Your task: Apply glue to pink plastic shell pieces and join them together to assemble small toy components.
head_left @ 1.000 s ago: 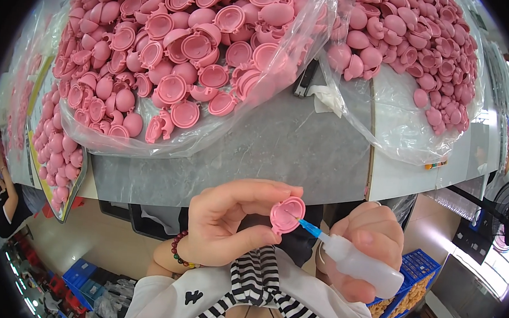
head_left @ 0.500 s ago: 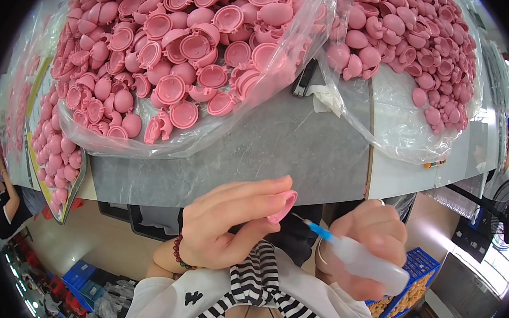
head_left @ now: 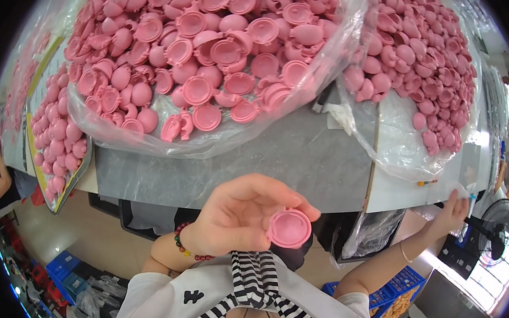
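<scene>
Pink cap [head_left: 289, 227] pinched in left hand [head_left: 236, 216]. Right hand [head_left: 450, 213] out at bench edge; grip unclear. Big heaps [head_left: 214, 57] beyond, untouched.

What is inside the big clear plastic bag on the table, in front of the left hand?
The clear plastic bag holds a heap of pink plastic shells, round and cup-like. Only the upper ones show; those beneath are covered.

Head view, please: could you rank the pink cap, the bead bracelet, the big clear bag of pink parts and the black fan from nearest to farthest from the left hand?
1. Pink cap: held in the left hand at its fingers.
2. Bead bracelet: on that hand's wrist, lower left.
3. Clear bag of pink parts: above, on the grey table.
4. Black fan: far right edge.
</scene>
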The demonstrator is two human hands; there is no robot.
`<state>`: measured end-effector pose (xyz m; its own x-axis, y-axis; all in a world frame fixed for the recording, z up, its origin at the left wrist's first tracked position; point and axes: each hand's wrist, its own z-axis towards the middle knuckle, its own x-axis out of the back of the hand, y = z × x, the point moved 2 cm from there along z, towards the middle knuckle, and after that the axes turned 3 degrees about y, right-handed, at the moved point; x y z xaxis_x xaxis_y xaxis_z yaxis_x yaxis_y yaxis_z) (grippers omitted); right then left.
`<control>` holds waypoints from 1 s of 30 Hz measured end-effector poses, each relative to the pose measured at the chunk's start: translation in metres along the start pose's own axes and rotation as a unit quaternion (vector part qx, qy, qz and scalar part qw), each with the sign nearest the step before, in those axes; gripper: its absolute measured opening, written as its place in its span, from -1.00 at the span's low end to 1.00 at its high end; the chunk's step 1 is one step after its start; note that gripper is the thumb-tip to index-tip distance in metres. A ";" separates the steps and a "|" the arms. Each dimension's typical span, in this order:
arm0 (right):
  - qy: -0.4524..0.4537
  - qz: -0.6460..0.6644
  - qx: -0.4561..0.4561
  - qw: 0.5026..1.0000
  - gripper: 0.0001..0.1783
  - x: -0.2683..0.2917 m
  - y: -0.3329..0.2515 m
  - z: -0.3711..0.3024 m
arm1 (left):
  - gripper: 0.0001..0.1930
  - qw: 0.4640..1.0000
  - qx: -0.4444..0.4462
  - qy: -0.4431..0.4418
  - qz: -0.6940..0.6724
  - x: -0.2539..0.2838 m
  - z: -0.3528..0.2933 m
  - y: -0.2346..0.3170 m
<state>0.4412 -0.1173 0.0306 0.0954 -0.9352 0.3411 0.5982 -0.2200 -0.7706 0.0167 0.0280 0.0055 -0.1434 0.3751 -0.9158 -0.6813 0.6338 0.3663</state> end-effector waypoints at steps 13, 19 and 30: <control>-0.106 -0.174 0.333 0.921 -0.70 -0.081 -0.107 -0.040 | -0.54 0.950 -0.075 0.103 0.284 -0.009 -0.003 0.006; -0.252 -0.200 0.310 0.895 -0.72 -0.114 -0.106 -0.029 | -0.56 0.964 -0.056 0.104 0.240 -0.010 -0.003 0.003; -0.454 0.229 0.261 0.820 -0.59 -0.107 -0.198 -0.164 | -0.62 0.895 -0.071 0.086 0.432 -0.015 0.005 -0.001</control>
<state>0.1825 -0.0193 0.0583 0.8171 -0.2412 0.5236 0.5707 0.4669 -0.6755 0.0228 0.0251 0.0197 -0.7608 0.5662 -0.3173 -0.3460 0.0598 0.9363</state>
